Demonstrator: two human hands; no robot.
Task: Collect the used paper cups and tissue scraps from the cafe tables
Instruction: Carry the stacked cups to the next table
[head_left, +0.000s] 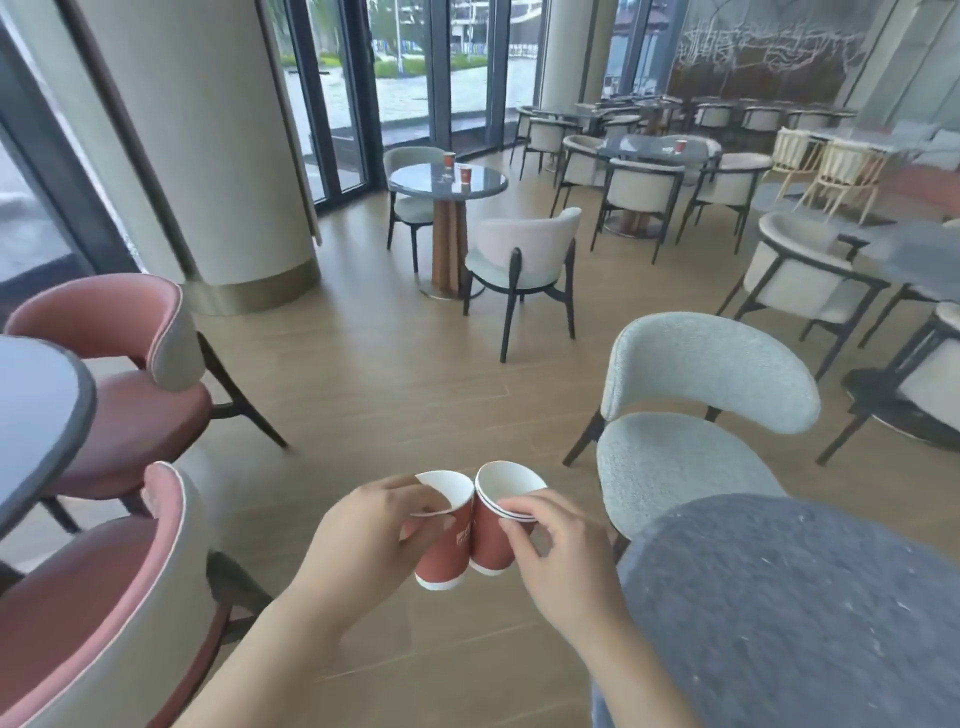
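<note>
My left hand (363, 535) grips a red paper cup (444, 551) with a white inside, thumb on its rim. My right hand (558, 545) pinches the rim of a second red cup (491, 540), which looks like two nested cups. The two touch side by side above the floor, in front of me. Two more red cups (464, 174) and a pale scrap, perhaps tissue, (444, 176) lie on the round grey table (483, 189) ahead. Another red cup (680, 146) stands on a farther table (623, 148).
A grey round table (805, 613) is at my lower right, another table edge (78, 415) at the left. Pink chairs (130, 597) stand left, a light blue chair (701, 415) right. A wide pillar (208, 156) rises left of the wooden floor aisle (389, 374).
</note>
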